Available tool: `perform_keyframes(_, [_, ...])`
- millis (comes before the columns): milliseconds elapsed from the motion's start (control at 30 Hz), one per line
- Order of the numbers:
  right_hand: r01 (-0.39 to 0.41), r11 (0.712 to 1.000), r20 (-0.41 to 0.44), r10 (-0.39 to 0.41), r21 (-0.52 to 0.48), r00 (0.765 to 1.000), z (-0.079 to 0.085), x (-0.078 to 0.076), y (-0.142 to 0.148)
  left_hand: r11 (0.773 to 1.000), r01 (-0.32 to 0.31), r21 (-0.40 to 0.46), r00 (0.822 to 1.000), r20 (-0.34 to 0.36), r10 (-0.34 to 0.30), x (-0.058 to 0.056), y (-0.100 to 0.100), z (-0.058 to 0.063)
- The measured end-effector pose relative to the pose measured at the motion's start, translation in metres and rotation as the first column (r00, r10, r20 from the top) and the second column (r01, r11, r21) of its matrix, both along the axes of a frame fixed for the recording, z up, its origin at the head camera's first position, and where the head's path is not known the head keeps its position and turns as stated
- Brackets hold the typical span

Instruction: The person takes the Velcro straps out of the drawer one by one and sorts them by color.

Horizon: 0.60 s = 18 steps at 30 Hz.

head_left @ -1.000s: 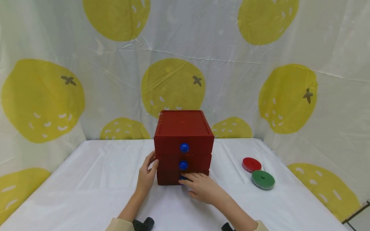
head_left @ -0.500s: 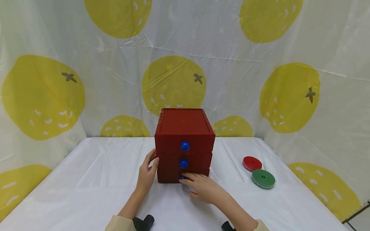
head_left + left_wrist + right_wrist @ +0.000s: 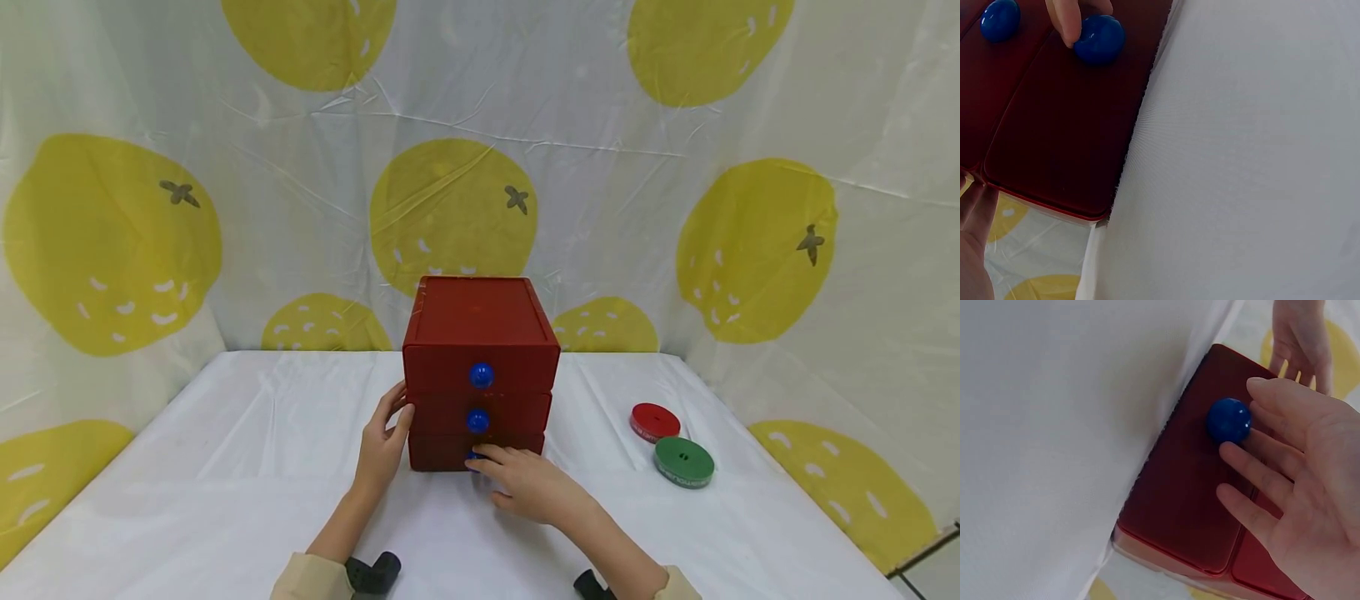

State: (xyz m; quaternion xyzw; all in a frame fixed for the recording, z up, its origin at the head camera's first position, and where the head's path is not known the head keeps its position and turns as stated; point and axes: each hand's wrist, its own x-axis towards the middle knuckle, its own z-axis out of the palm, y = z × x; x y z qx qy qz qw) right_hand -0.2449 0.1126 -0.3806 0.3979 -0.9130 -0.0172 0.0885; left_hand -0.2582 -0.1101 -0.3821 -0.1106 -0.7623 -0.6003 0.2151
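Note:
A small red drawer cabinet [image 3: 480,312] stands upright with three stacked drawers, each bearing a round blue knob. All the drawers look closed. My left hand [image 3: 381,442] rests against the cabinet's left side, thumb near the front edge. At the bottom drawer [image 3: 1179,494], the fingers of my right hand [image 3: 536,483] lie loosely extended around the lowest knob [image 3: 1229,420]. A fingertip touches that knob [image 3: 1100,40] in the left wrist view, while the thumb stands apart from it in the right wrist view. The head view shows little of this knob behind the fingers.
To the right of the cabinet lie a red ribbon roll [image 3: 655,422] and a green ribbon roll [image 3: 684,462], side by side. White cloth [image 3: 225,500] covers the table. Behind hangs a white curtain [image 3: 585,208] with large yellow fruit prints.
The head view has tilted slightly down, so everything sits a little higher in it. Both hands keep their places at the cabinet, and the drawers have not visibly moved.

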Motion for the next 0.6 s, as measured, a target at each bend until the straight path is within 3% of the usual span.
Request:
perform_keyframes(233, [0.002, 1.0, -0.011, -0.002, 0.022, 1.0, 0.004, 0.003, -0.003, 1.0, 0.006, 0.009, 1.0, -0.01, -0.006, -0.001, 0.0, -0.001])
perform_keyframes(467, [-0.016, 0.997, -0.102, 0.023, 0.071, 0.995, 0.007, 0.012, -0.012, 1.0, 0.004, -0.001, 1.0, -0.014, -0.004, -0.001, -0.001, -0.002])
perform_keyframes(600, [0.02, 0.996, -0.084, -0.012, 0.085, 0.996, 0.006, 0.017, -0.016, 1.0, 0.007, 0.004, 1.0, -0.018, -0.007, 0.0, -0.001, -0.002])
